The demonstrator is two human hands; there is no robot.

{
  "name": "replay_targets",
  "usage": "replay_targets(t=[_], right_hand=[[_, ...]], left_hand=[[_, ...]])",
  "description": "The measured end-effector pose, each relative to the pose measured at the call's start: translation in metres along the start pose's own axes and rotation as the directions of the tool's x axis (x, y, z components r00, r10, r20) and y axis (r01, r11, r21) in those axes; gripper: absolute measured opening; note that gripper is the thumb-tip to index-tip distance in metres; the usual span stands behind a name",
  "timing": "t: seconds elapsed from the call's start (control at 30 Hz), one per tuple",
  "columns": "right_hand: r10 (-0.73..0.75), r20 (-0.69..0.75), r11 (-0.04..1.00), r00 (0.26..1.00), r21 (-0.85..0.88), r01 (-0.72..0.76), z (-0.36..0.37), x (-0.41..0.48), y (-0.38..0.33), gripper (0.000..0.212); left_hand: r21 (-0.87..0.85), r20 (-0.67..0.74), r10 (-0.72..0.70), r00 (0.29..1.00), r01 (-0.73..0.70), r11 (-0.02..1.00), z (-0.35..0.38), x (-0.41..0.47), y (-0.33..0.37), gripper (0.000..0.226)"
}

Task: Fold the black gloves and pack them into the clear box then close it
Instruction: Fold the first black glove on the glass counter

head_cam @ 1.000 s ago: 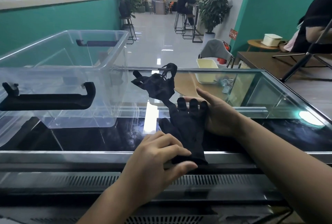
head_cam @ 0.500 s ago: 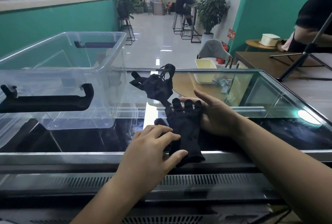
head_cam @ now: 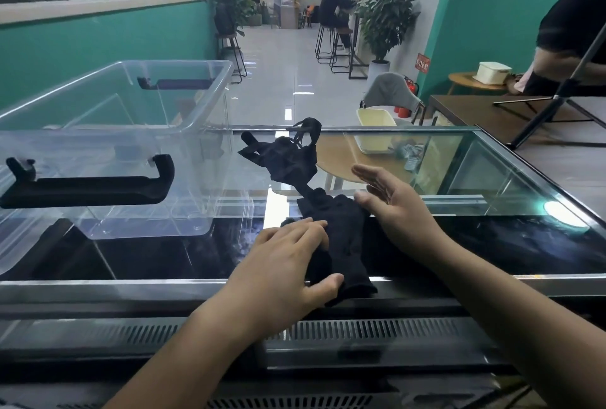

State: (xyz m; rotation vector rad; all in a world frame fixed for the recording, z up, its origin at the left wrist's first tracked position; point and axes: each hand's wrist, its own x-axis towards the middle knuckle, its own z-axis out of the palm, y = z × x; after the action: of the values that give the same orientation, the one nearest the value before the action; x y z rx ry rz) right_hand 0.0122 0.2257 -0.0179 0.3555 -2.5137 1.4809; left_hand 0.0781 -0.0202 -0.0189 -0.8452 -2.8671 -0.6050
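One black glove (head_cam: 344,238) lies flat on the glass counter (head_cam: 492,179), cuff toward me at the metal front rail. My left hand (head_cam: 288,264) rests on its left side, fingers lying over the fabric and thumb against the cuff. My right hand (head_cam: 393,202) hovers at the glove's finger end with fingers straight, its thumb tip touching the glove's upper right edge. The second black glove (head_cam: 285,159) lies crumpled farther back, touching the first one's tip. The clear box (head_cam: 108,106) with black handles stands open at the left, nothing inside it.
A clear plastic sheet, maybe the lid (head_cam: 29,244), leans at the box's near left. A tripod leg (head_cam: 554,103) and a person in black (head_cam: 574,24) are at the far right. A cream tub (head_cam: 373,129) shows through the glass.
My right hand has lifted off the near glove's fingers and drawn back to the right. My left hand has slid slightly forward along the glove. The far glove has not moved.
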Motion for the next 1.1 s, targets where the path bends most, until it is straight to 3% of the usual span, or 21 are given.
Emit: replay_targets(t=[0.1,0.17,0.3,0.43,0.63,0.8,0.9,1.1], right_hand=[[-0.208,0.090,0.925,0.974,-0.304,0.226,-0.001,-0.013,0.002,0.047],[-0.246,0.195,0.848,0.950,-0.432,0.308,0.002,-0.016,0.007,0.042],[-0.114,0.180,0.804,0.977,-0.561,0.197,0.001,-0.019,0.006,0.043],[-0.093,0.095,0.827,0.991,-0.546,0.130,0.003,-0.022,0.002,0.045],[-0.014,-0.101,0.899,0.995,-0.436,-0.032,-0.007,-0.017,0.007,0.020],[0.076,-0.110,0.875,0.991,-0.469,-0.119,-0.003,-0.014,0.007,0.030],[0.137,-0.125,0.853,0.983,-0.490,-0.181,-0.001,-0.009,0.007,0.036],[0.164,-0.120,0.898,0.979,-0.393,-0.198,-0.003,-0.005,0.002,0.013]], left_hand=[[-0.004,0.010,-0.002,1.000,0.002,1.000,-0.003,0.005,0.000,0.038],[-0.014,0.003,-0.001,1.000,0.001,1.000,-0.005,0.006,0.000,0.039],[-0.066,0.013,-0.001,1.000,0.002,0.998,-0.007,0.006,-0.004,0.043],[-0.113,-0.071,-0.020,0.997,0.012,0.993,-0.009,0.014,-0.011,0.039],[-0.164,-0.291,-0.115,0.950,0.069,0.984,-0.007,0.050,-0.030,0.013],[-0.109,-0.230,-0.184,0.956,0.163,0.981,-0.008,0.091,-0.042,0.025],[-0.085,-0.146,-0.246,0.958,0.235,0.968,-0.009,0.108,-0.046,0.019],[-0.212,-0.089,-0.291,0.953,0.267,0.940,-0.011,0.118,-0.047,0.006]])
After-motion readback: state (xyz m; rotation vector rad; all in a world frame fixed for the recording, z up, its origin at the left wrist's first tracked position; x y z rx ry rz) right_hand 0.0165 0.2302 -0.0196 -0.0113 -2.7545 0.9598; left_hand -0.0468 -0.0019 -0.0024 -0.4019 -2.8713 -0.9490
